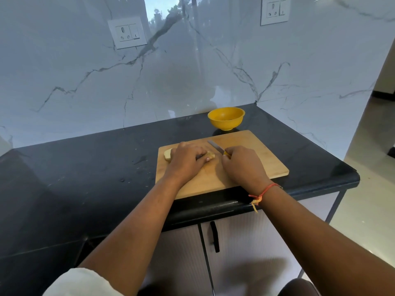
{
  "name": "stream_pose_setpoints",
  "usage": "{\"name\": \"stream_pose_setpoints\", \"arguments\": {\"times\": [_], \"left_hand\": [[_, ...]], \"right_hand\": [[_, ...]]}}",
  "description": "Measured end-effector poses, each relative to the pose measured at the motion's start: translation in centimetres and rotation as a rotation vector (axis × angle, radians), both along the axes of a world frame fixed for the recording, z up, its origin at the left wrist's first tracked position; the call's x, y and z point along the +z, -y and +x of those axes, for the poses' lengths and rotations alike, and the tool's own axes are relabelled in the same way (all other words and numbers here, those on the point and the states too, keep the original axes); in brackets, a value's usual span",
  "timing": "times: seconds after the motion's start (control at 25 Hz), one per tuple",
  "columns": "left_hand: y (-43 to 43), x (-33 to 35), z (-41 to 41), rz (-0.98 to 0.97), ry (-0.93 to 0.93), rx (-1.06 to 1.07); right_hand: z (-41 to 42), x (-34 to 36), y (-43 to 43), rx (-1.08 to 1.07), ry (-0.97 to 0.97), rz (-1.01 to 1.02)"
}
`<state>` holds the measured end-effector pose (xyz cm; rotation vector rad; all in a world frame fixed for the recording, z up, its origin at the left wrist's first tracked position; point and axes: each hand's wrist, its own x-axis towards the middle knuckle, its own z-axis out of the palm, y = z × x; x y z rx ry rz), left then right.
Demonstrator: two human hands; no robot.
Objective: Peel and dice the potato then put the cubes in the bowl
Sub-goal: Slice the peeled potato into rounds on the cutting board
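Observation:
A wooden cutting board (252, 159) lies on the black counter. My left hand (186, 160) presses down on a peeled potato piece (210, 155) near the board's left side; most of it is hidden under my fingers. Another pale potato piece (167, 155) lies at the board's left edge, just left of that hand. My right hand (241, 165) grips a knife (215, 147) by its yellow handle, the blade pointing up and left, just right of the held potato. A yellow bowl (226, 118) stands behind the board.
The black counter (85, 178) extends left, with small wet specks near the board. A marble wall with two sockets rises behind. The counter's front edge and right corner are close to the board. Cabinet doors sit below.

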<state>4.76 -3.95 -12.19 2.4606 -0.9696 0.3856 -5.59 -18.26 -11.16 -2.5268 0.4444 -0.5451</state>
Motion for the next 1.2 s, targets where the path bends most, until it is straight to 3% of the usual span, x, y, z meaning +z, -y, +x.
{"name": "stream_pose_setpoints", "arguments": {"times": [0.24, 0.72, 0.92, 1.2], "left_hand": [[-0.2, -0.4, 0.1, -0.02, 0.0, 0.053], [-0.1, -0.2, -0.1, -0.104, -0.021, 0.062], [-0.1, -0.3, 0.3, -0.112, -0.05, 0.059], [0.0, -0.5, 0.4, -0.092, -0.048, 0.095]], "right_hand": [[-0.8, 0.4, -1.7, -0.015, -0.099, -0.137], [-0.7, 0.9, -3.3, -0.062, -0.229, -0.212], [0.1, 2.0, -4.3, -0.066, -0.367, -0.256], [-0.1, 2.6, -4.2, -0.016, -0.356, -0.311]]}}
